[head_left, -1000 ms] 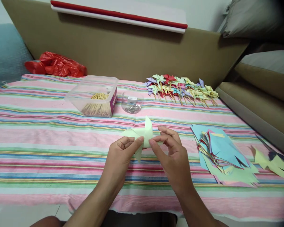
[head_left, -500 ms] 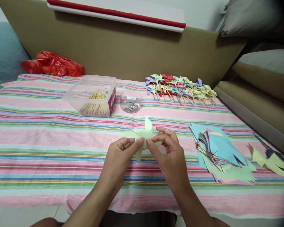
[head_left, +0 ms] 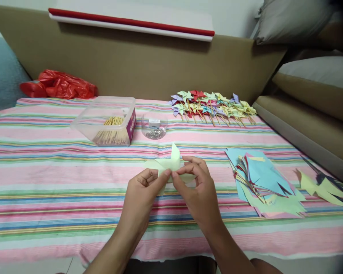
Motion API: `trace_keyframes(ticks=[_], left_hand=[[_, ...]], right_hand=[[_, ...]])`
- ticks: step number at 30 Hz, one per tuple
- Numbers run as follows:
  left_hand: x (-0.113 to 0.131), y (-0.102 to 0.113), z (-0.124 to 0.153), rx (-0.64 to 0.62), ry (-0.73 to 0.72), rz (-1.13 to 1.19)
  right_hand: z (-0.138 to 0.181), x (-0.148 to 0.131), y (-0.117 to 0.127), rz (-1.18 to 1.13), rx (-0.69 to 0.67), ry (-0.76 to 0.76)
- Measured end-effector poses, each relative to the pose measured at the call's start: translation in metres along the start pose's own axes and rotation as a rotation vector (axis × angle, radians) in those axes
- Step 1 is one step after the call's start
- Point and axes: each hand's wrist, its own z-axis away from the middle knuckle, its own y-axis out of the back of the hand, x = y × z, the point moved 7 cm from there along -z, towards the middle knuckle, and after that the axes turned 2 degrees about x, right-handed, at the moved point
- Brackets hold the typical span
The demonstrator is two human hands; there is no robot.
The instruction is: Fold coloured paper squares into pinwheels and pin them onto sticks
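Observation:
Both hands hold a pale green paper pinwheel (head_left: 171, 163) just above the striped cloth. My left hand (head_left: 143, 194) pinches its middle from the left with thumb and forefinger. My right hand (head_left: 197, 190) pinches the same spot from the right, its other fingers curled over the paper. One folded point sticks up, another reaches left. The lower part of the paper is hidden behind my fingers.
A clear box of wooden sticks (head_left: 108, 123) and a small clear cup of pins (head_left: 153, 127) stand behind the hands. Several finished pinwheels (head_left: 211, 106) lie at the back right. A stack of cut coloured paper (head_left: 263, 182) lies right, scraps (head_left: 322, 186) beyond. A red bag (head_left: 60, 84) sits back left.
My fingertips have closed together on the pinwheel's middle. The view has shifted slightly, so everything sits a little left and lower.

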Motion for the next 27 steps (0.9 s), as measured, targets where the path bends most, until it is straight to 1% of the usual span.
trace_keyframes(ticks=[3, 7, 9, 12, 14, 16, 18, 20, 23, 24, 25, 27], left_hand=[[0.007, 0.003, -0.002, 0.024, -0.022, 0.022], [0.02, 0.015, -0.008, 0.11, -0.066, 0.06], [0.025, 0.023, -0.011, 0.141, -0.081, 0.072], [0.027, 0.035, -0.017, 0.148, -0.091, 0.071], [0.023, 0.041, -0.023, 0.137, -0.075, 0.079], [0.016, 0.043, -0.027, 0.11, -0.033, 0.099], [0.008, 0.04, -0.027, 0.075, 0.008, 0.095], [0.003, 0.033, -0.024, 0.034, 0.015, 0.044], [0.001, 0.022, -0.018, -0.085, 0.0, 0.004], [0.001, 0.021, -0.017, -0.112, -0.011, 0.0], [0.002, 0.022, -0.017, -0.126, -0.028, -0.005], [0.005, 0.028, -0.02, -0.122, -0.072, -0.035]], right_hand=[[-0.002, -0.002, 0.001, -0.069, 0.019, -0.038], [-0.008, 0.004, 0.014, -0.24, 0.134, -0.14], [-0.01, 0.009, 0.02, -0.268, 0.165, -0.182], [-0.008, 0.017, 0.024, -0.24, 0.158, -0.247], [-0.004, 0.02, 0.024, -0.204, 0.138, -0.26], [-0.003, 0.019, 0.025, -0.147, 0.113, -0.235], [-0.01, 0.014, 0.026, -0.067, 0.092, -0.177], [-0.028, 0.003, 0.026, 0.013, 0.075, -0.105], [-0.075, -0.021, 0.013, 0.158, 0.013, 0.025], [-0.093, -0.03, 0.002, 0.244, -0.04, 0.087], [-0.111, -0.037, -0.011, 0.282, -0.087, 0.128], [-0.144, -0.041, -0.044, 0.344, -0.214, 0.175]])
